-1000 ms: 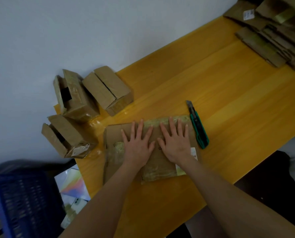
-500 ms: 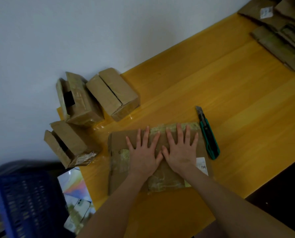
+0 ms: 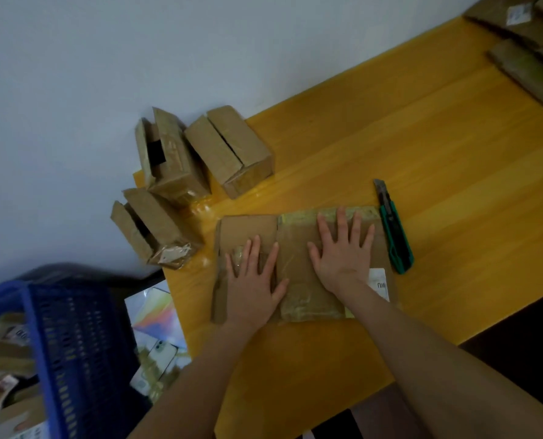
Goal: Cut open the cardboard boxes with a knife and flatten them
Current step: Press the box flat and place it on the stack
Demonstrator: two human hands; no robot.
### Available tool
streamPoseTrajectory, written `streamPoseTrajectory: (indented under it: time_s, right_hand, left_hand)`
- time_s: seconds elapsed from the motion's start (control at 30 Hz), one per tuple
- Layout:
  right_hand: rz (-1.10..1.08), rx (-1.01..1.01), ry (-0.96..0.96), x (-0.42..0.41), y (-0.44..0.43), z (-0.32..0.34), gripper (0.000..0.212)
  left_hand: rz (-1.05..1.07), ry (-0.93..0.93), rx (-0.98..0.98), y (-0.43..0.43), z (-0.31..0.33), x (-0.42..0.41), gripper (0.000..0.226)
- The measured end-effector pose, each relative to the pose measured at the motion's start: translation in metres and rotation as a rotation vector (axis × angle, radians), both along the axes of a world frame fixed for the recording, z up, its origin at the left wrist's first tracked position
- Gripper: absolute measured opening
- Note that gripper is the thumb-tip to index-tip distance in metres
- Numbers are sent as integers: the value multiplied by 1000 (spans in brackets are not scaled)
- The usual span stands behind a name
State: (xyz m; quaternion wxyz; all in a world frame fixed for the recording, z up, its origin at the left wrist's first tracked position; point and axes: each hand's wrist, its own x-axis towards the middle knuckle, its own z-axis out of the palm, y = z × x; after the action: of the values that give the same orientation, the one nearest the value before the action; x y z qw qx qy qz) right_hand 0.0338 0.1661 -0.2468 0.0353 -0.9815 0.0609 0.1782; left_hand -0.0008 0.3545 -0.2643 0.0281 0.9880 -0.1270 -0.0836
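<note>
Your left hand (image 3: 252,286) and right hand (image 3: 343,258) pressed flat, fingers spread straight, on one flattened cardboard box (image 3: 248,228) near the yellow table (image 3: 438,169) edge. One green utility knife (image 3: 393,229) lay just beside it; three taped boxes (image 3: 232,150) stood nearby. The white label (image 3: 379,282) was illegible.

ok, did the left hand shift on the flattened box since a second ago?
Yes. Against the flattened box, the left hand slid toward its left edge and a little nearer the person, opening a gap from the right hand.
</note>
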Motion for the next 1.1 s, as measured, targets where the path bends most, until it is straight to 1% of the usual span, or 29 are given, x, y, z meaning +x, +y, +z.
streamPoseTrajectory:
  time_s: [0.1, 0.17, 0.27, 0.33, 0.5, 0.63, 0.9, 1.03, 1.1]
  right_hand:
    - [-19, 20, 9, -9, 3, 3, 65]
    - [-9, 33, 11, -27, 5, 2, 68]
    - [10, 39, -10, -57, 7, 2, 81]
    - [1, 45, -8, -67, 11, -1, 86]
    - [-14, -6, -43, -67, 14, -9, 80]
    - [-26, 9, -37, -69, 14, -10, 82]
    - [-15, -14, -15, -66, 14, -8, 80]
    - [4, 34, 28, -68, 13, -4, 80]
    - [-40, 185, -28, -67, 7, 7, 84]
  left_hand:
    - [28, 28, 45, -3, 3, -10, 78]
    - [43, 54, 44, -7, 5, -8, 81]
    - [33, 64, 26, -4, 4, -10, 81]
    - [2, 58, 33, -2, 4, -14, 79]
    - [-8, 14, 8, 0, 0, -16, 77]
    - [-7, 0, 2, 0, 0, -18, 78]
    - [5, 39, 3, -1, -2, -16, 79]
    - [14, 96, 0, 0, 6, -16, 79]
    - [16, 109, -14, 1, 18, -11, 75]
